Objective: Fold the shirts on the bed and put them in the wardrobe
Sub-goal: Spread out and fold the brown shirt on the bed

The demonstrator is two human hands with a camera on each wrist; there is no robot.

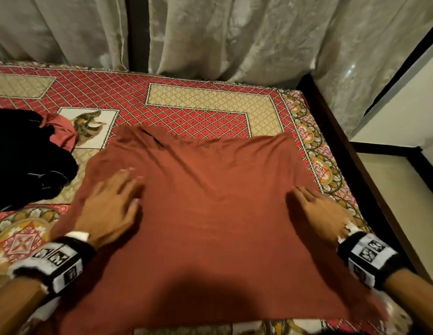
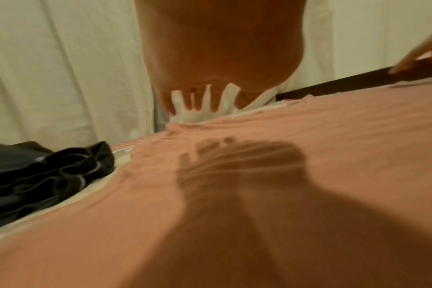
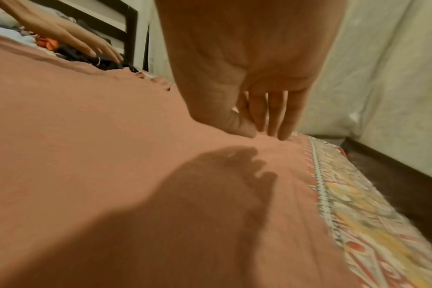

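Observation:
A rust-red shirt (image 1: 210, 209) lies spread flat on the patterned bed cover (image 1: 198, 110), reaching almost to the near edge. My left hand (image 1: 114, 197) lies flat on the shirt's left part, fingers straight and spread. On the shirt's right edge rests my right hand (image 1: 317, 209), fingers straight and pointing away from me. The left wrist view shows the left hand (image 2: 210, 81) over the shirt (image 2: 259, 194) with its shadow beneath. In the right wrist view the right hand (image 3: 259, 109) touches the shirt (image 3: 111, 165) with its fingertips.
A pile of black clothes (image 1: 24, 155) with a pink-red garment (image 1: 63, 134) on it lies at the left of the bed. Pale curtains (image 1: 235, 39) hang behind the bed. A dark bed frame (image 1: 351, 160) and light floor (image 1: 392, 201) run along the right.

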